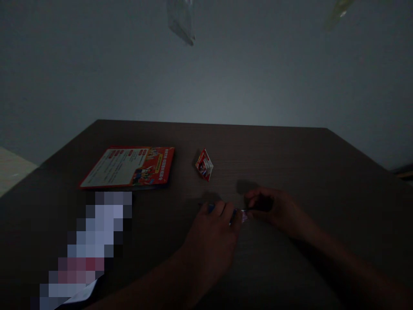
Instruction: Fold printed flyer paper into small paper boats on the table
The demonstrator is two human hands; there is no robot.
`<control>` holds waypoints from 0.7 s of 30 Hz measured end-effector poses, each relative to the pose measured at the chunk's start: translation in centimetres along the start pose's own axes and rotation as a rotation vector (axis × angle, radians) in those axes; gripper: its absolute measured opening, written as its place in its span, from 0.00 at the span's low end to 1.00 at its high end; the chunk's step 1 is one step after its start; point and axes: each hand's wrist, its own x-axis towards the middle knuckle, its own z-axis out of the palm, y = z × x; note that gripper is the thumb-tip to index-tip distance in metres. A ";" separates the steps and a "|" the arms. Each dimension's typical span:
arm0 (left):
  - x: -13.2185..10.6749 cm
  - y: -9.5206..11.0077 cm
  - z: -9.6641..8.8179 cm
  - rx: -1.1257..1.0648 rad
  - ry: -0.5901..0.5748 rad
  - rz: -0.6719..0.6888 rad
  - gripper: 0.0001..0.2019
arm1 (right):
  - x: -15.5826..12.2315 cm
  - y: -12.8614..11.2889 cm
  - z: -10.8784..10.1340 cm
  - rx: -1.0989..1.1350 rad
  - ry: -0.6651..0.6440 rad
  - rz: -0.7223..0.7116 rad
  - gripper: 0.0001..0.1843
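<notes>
The scene is dim. My left hand [216,228] and my right hand [274,211] meet over the middle of a dark wooden table [290,155]. Both pinch a small piece of paper [242,214] between their fingertips; it shows pale pink and blue edges and lies low on the tabletop. Beyond the hands stands a small folded red-and-white paper shape [204,164]. A red printed leaflet [129,167] lies flat to the left of it.
A blurred-out pale patch [87,249] covers something at the table's near left. A grey wall rises behind the table. A clear plastic piece [182,19] shows at the top edge. Pale floor shows at the far left.
</notes>
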 end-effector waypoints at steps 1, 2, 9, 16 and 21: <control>0.0 0.0 0.0 -0.002 -0.006 0.001 0.20 | 0.0 0.1 -0.1 0.009 0.005 -0.009 0.14; 0.0 0.0 -0.1 -0.005 -0.011 0.002 0.21 | 0.0 0.2 -0.2 0.017 0.012 -0.020 0.14; 0.0 0.1 -0.2 0.002 -0.024 0.009 0.22 | -0.1 0.4 -0.3 -0.014 0.058 -0.093 0.11; 0.0 0.2 0.1 0.026 -0.015 0.022 0.21 | -0.3 0.3 0.1 -0.026 0.060 -0.151 0.10; -0.2 0.3 0.4 0.008 0.037 0.073 0.17 | -0.4 0.0 0.3 -0.078 0.073 -0.239 0.10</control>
